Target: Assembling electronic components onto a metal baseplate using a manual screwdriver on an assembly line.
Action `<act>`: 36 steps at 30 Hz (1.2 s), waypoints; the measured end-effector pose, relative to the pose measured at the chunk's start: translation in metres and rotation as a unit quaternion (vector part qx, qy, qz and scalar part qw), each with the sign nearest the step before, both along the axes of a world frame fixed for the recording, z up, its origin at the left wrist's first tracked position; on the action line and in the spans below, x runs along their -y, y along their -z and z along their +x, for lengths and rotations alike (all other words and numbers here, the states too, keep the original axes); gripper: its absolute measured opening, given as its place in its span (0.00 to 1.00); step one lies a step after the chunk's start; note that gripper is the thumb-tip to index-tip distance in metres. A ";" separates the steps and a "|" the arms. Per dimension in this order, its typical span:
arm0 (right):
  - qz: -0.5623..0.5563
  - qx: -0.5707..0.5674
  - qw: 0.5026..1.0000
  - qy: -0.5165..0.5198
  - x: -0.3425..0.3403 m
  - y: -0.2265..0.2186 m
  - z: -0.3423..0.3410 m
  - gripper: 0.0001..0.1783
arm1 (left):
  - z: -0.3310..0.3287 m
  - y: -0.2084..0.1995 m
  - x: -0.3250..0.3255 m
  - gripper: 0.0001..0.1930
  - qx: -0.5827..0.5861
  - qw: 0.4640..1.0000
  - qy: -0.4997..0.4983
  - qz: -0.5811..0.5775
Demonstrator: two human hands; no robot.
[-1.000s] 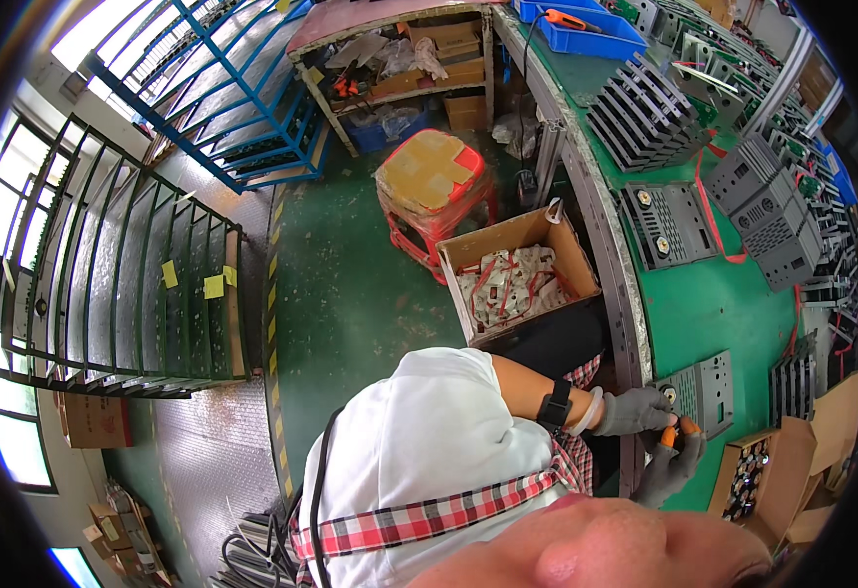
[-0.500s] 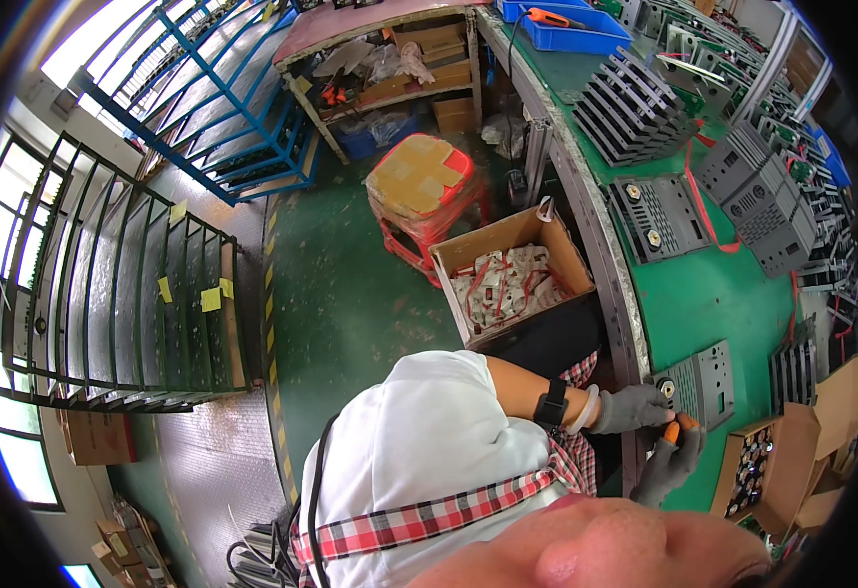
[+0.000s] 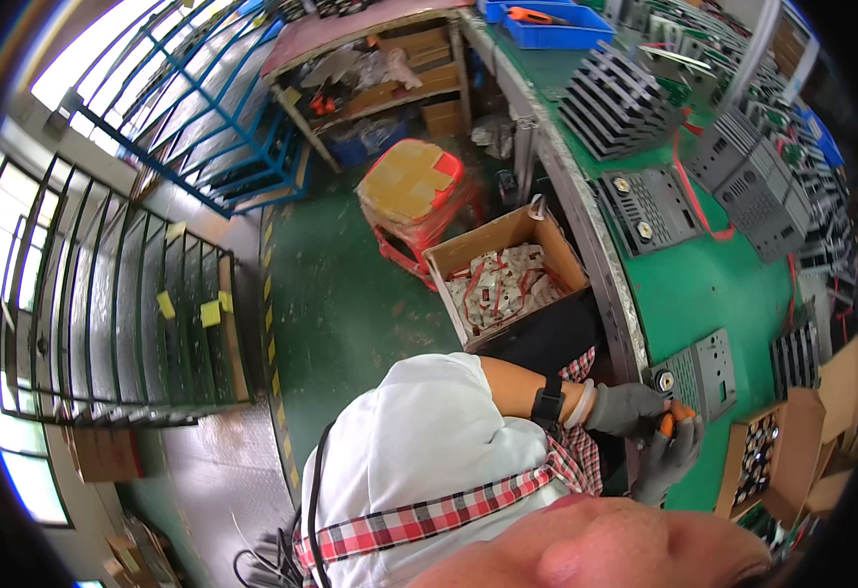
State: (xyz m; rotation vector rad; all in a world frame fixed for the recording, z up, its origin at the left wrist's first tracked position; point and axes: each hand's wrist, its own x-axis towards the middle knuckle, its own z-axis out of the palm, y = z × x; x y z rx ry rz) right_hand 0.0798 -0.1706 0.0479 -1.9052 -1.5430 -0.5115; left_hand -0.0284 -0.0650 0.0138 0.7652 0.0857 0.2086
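Grey panel (image 3: pixel 701 375) lies flat on the green bench (image 3: pixel 713 284), lower half, right of centre; one round piece (image 3: pixel 663 380) with a metal centre sits at its left end. Change over the last second is slight: whole view swings a little, while the left hand (image 3: pixel 630 407) and right hand (image 3: pixel 669 453) keep nearly the same spacing from the panel, fingertips slightly closer in. Reading: close fingerwork goes on at the panel's lower edge, panel apparently undisturbed.

Left to right. Far left, dark rack (image 3: pixel 159 343) with yellow notes (image 3: pixel 210 314). Upper centre, red stool (image 3: pixel 409 181), seat taped tan. Centre, open carton (image 3: pixel 558 240) of white parts (image 3: pixel 497 284). Next, left hand: grey glove, fingertips bunched together. Just beside and below, right hand: grey glove, two fingers bent (orange tips, covers by the look), a small gap between them. Whether either is clamped on something small, cannot tell. Upper right, stacked grey panels (image 3: pixel 754 181). Lower right, brown box (image 3: pixel 799 451) of small round parts.
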 end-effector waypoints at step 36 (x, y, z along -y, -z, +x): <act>-0.110 -0.236 0.965 0.026 0.030 0.006 0.011 0.18 | 0.016 0.013 -0.003 0.21 -0.017 0.988 0.155 0.011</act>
